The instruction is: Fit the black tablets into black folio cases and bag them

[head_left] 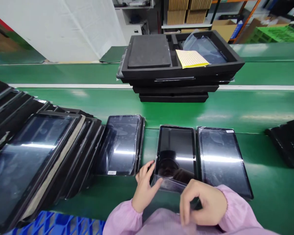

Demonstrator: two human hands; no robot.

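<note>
A dark-screened tablet [176, 151] lies flat on the green work surface in front of me. My left hand [147, 184] is at its lower left edge, fingers spread and thumb reaching over the near corner. Across the tablet's near end, a clear plastic film [172, 184] looks lifted and runs toward my right hand [203, 202]. That hand is closed in a pinch, seemingly on the film; its fingertips are blurred. Just to the right lies another tablet [221, 160] with a small white label. Left of my left hand sits a short stack of film-covered tablets [122, 143].
Slanting stacks of tablets and black trays [34, 150] fill the left side. Black foam trays [183, 70] stand stacked at the back, with a yellow-edged sticker sheet [192, 59] on top. Dark items [287, 142] lie far right. A blue crate [63, 223] is below the near edge.
</note>
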